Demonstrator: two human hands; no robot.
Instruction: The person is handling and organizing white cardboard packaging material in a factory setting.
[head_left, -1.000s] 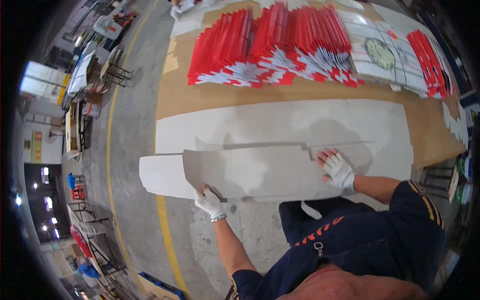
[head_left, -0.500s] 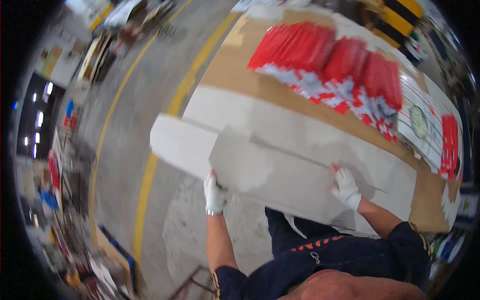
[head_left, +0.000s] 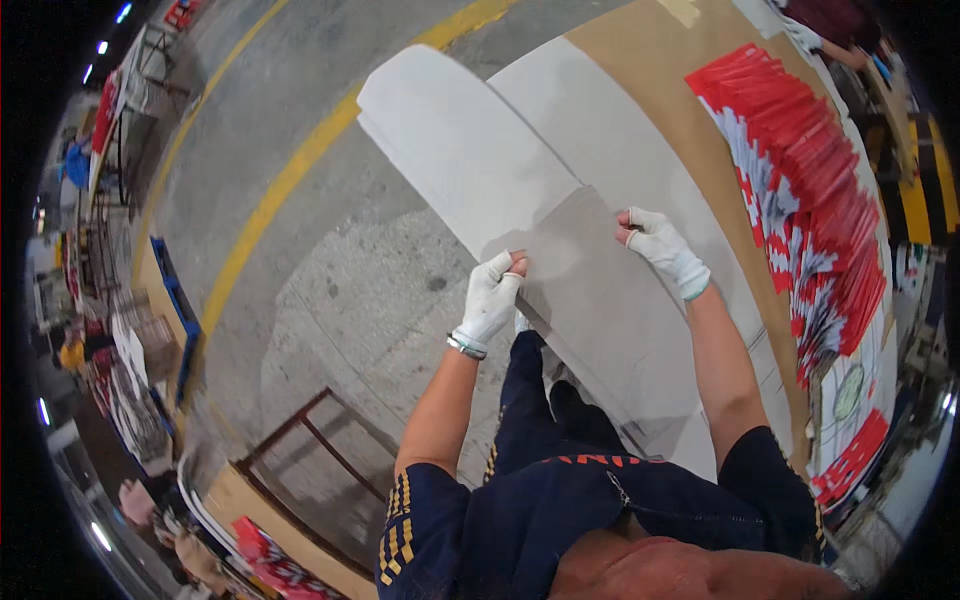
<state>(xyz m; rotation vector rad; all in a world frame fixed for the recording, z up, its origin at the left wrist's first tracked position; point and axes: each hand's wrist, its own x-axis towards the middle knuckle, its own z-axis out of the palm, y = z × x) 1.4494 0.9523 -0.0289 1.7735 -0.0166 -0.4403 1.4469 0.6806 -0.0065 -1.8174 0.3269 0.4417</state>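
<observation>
The left hand, in a white glove, has its grip pinched closed on the near edge of a long grey cardboard sheet. The right hand, also white-gloved, grips the same sheet at its far edge, fingers curled over it. The sheet lies tilted across the brown worktop, on top of a longer pale grey cardboard sheet that juts out over the concrete floor. Rows of red and white printed flat cartons lie fanned on the worktop well to the right. A yellow floor line runs beside the worktop.
</observation>
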